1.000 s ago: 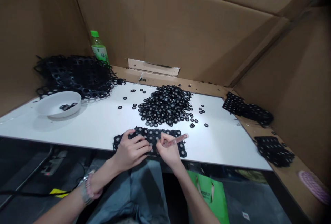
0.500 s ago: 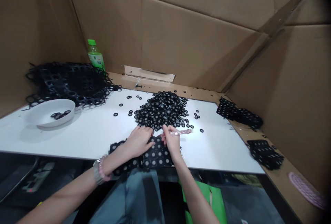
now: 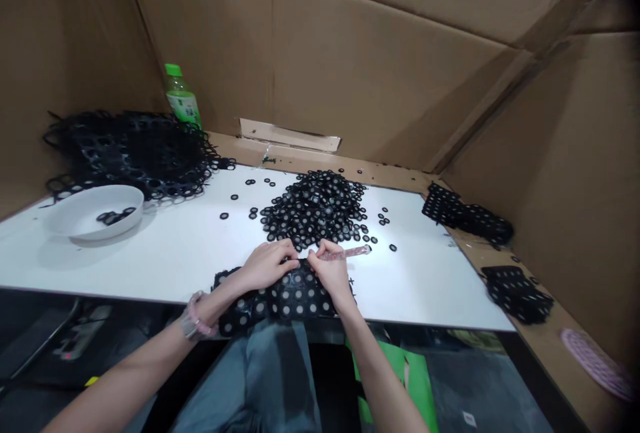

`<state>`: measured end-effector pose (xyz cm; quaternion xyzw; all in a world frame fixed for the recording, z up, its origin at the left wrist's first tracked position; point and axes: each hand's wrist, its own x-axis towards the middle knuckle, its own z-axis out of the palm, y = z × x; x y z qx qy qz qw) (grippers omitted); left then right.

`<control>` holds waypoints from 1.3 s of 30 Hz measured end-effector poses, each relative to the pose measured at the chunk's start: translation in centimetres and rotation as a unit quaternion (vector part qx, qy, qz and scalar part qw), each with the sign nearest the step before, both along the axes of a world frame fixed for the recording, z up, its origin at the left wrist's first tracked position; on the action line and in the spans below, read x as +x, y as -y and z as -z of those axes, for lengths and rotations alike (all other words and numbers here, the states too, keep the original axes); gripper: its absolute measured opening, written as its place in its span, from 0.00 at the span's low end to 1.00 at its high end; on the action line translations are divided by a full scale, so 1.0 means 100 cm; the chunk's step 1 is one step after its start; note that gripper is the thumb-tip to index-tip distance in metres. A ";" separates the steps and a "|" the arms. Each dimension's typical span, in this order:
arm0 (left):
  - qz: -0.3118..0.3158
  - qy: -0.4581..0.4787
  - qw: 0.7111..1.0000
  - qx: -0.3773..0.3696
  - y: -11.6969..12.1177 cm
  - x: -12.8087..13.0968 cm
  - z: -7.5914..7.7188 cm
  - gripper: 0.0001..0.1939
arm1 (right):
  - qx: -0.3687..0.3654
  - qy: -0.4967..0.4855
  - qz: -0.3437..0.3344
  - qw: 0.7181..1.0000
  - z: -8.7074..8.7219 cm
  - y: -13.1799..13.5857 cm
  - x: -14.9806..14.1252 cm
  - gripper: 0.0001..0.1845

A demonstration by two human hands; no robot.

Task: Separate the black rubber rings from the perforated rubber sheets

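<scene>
A black sheet with rows of pale round discs (image 3: 300, 296) lies at the table's front edge, partly covered by my forearms. My left hand (image 3: 271, 263) is closed at its far edge, fingers curled and thumb on the sheet. Close beside it, my right hand (image 3: 331, 271) grips a slim pinkish, translucent pen-like tool (image 3: 353, 253). The tool's back end points right; its tip is hidden by my fingers. Just beyond both hands rises a heap of small black rings with pale centres (image 3: 315, 209).
A white bowl (image 3: 65, 219) with a few rings stands left, before a tangle of black perforated strips (image 3: 130, 153). A green-capped bottle (image 3: 183, 99) is behind. More dotted sheets (image 3: 465, 213) lie at right, near a pink woven oval (image 3: 595, 363). Cardboard walls (image 3: 390, 73) surround the table.
Both hands have moved from the middle of the sheet to its far edge. The tool has swung flatter, and more of the sheet's near part shows. The camera view has shifted slightly.
</scene>
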<state>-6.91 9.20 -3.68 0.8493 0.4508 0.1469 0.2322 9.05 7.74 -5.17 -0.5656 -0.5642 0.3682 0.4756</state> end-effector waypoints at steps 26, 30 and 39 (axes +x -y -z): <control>-0.032 0.033 0.998 -0.052 0.000 0.007 -0.001 0.18 | 0.065 -0.012 0.021 0.998 0.002 -0.004 0.001 0.16; 0.013 -0.039 0.995 -0.094 -0.003 0.004 -0.012 0.17 | 0.046 -0.072 0.044 0.995 0.008 -0.008 0.008 0.15; 0.037 0.021 0.992 -0.117 -0.014 -0.003 -0.007 0.17 | 0.062 -0.107 0.095 0.988 -0.006 -0.005 0.009 0.17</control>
